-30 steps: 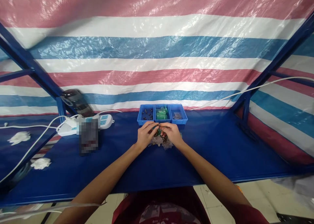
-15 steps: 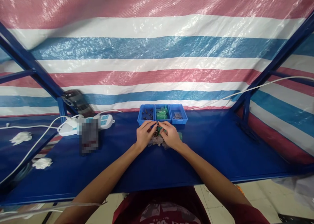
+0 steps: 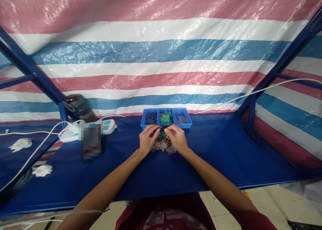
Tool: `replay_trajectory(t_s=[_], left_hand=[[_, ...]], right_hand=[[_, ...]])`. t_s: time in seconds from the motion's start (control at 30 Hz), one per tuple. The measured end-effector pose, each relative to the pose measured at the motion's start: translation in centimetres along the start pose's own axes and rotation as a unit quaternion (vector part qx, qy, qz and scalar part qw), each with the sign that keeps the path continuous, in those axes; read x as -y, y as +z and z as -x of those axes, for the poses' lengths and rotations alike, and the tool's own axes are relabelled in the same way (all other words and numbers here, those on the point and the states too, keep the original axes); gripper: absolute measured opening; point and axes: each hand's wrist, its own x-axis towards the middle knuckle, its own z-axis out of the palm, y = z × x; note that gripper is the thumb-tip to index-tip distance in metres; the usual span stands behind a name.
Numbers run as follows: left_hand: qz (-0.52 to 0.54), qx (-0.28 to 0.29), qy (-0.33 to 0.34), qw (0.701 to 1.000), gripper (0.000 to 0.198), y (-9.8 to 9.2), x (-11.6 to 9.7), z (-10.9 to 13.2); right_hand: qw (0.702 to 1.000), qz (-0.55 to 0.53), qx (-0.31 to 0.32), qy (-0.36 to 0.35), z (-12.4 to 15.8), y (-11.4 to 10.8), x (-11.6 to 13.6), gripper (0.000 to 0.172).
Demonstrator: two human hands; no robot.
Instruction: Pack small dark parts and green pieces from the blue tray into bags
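My left hand (image 3: 147,139) and my right hand (image 3: 177,138) meet over a crumpled clear plastic bag (image 3: 163,146) of small green and dark parts on the blue table (image 3: 156,169). Fingers of both hands are curled in a pinch around a small green part (image 3: 163,134) held between them. Just behind the hands stand three joined blue bins: the left bin (image 3: 150,117) holds small dark pieces, the middle bin (image 3: 166,117) green pieces, the right bin (image 3: 182,119) a few grey pieces.
A white power strip (image 3: 100,126) with white cables lies at the left, beside a blurred dark object (image 3: 91,144) and a dark bottle (image 3: 79,105). White crumpled cloths (image 3: 42,170) sit far left. Blue frame posts (image 3: 251,112) flank the table; a striped tarp hangs behind.
Both hands stay over the bag, fingers shifting slightly around the small green part. The view has tilted a little.
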Motion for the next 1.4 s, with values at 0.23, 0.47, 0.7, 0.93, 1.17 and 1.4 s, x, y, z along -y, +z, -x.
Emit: replay_trajectory(t_s=[0.23,0.47,0.7,0.93,1.17,1.4], left_hand=[[0.001,-0.033,0.015,0.999,0.019,-0.5,-0.6,0.1],[0.000,-0.071,0.020,0.997,0.017,-0.8,-1.1,0.1],[0.001,-0.068,0.022,0.997,0.019,-0.9,-0.8,0.2],[0.001,-0.059,0.030,0.998,0.018,-0.9,-0.7,0.2],[0.007,-0.055,0.035,0.998,0.018,-0.9,-0.8,0.1],[0.004,-0.044,0.038,0.998,0.017,-0.8,-0.9,0.2]], right_hand=[[0.949,-0.263,0.050,0.168,-0.8,-0.3,0.2,0.033],[0.888,-0.386,0.106,0.226,-0.9,-1.2,0.9,0.033],[0.898,-0.367,0.119,0.212,-0.9,-1.4,1.8,0.058],[0.915,-0.349,0.088,0.184,-0.9,-1.2,1.0,0.038],[0.910,-0.373,0.033,0.179,-1.0,-0.8,0.0,0.023],[0.904,-0.380,0.040,0.189,-0.8,-0.6,0.8,0.027]])
